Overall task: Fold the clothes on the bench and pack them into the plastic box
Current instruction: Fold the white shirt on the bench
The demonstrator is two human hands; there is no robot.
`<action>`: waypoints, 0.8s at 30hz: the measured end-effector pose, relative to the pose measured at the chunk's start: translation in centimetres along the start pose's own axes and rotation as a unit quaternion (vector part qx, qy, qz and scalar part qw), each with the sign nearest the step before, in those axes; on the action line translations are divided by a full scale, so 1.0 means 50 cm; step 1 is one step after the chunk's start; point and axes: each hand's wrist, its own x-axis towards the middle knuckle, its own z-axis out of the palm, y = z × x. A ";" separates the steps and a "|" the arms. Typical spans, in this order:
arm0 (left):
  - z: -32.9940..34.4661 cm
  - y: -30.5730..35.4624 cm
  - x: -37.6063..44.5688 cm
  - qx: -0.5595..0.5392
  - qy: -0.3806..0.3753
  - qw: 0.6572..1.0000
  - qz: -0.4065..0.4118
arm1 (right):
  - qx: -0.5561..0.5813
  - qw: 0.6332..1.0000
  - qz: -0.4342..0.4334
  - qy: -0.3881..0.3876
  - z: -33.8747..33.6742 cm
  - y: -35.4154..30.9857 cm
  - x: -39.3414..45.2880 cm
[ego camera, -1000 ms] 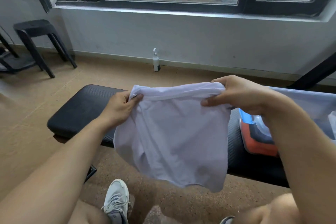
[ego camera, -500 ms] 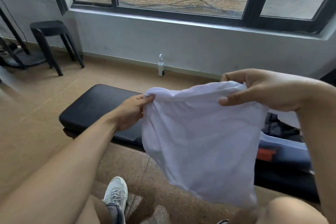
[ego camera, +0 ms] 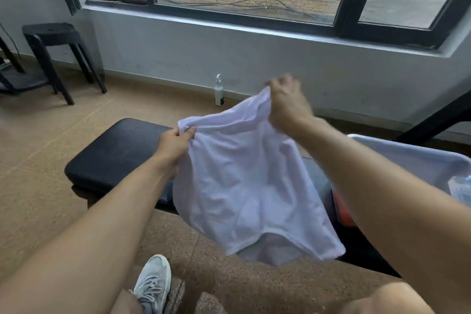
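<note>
A white garment (ego camera: 244,186) hangs in the air over the black padded bench (ego camera: 114,150), its lower hem loose and open. My left hand (ego camera: 173,144) pinches its top left corner. My right hand (ego camera: 288,104) grips the top right corner, raised higher and farther from me, slightly blurred. The clear plastic box (ego camera: 407,158) stands on the bench at the right, partly hidden by my right forearm. Something orange (ego camera: 344,214) shows through its near wall.
A white bottle (ego camera: 219,92) stands on the floor by the grey wall under the window. A black stool (ego camera: 53,51) is at the back left. A black slanted bar (ego camera: 438,117) crosses the right edge. My grey sneaker (ego camera: 153,285) rests on the floor below.
My right hand has lifted its corner up and away, so the garment's top edge now slants. The left hand keeps its grip. The view has shifted, showing more of the box.
</note>
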 end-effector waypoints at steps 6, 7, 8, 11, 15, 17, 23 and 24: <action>-0.098 -0.096 0.069 0.093 0.045 0.989 -0.107 | 0.028 0.934 -0.130 -0.332 0.184 -0.028 -0.242; -0.107 -0.103 0.070 0.093 0.046 0.988 -0.114 | 0.019 0.926 -0.160 -0.341 0.194 -0.027 -0.270; -0.112 -0.110 0.073 0.091 0.047 0.988 -0.116 | 0.010 0.923 -0.181 -0.338 0.200 -0.024 -0.285; -0.114 -0.111 0.077 0.097 0.049 0.988 -0.110 | 0.029 0.931 -0.154 -0.329 0.204 -0.014 -0.281; -0.108 -0.103 0.091 0.136 0.063 0.985 -0.087 | 0.021 0.964 0.039 -0.261 0.210 0.031 -0.233; -0.107 -0.100 0.092 0.184 0.068 0.978 -0.076 | -0.024 0.955 0.116 -0.270 0.199 0.068 -0.210; -0.127 -0.072 0.067 0.449 -0.058 0.873 -0.182 | -0.067 0.928 0.155 -0.332 0.172 0.105 -0.187; -0.127 -0.070 0.065 0.450 -0.070 0.872 -0.179 | -0.065 0.921 0.161 -0.350 0.173 0.104 -0.184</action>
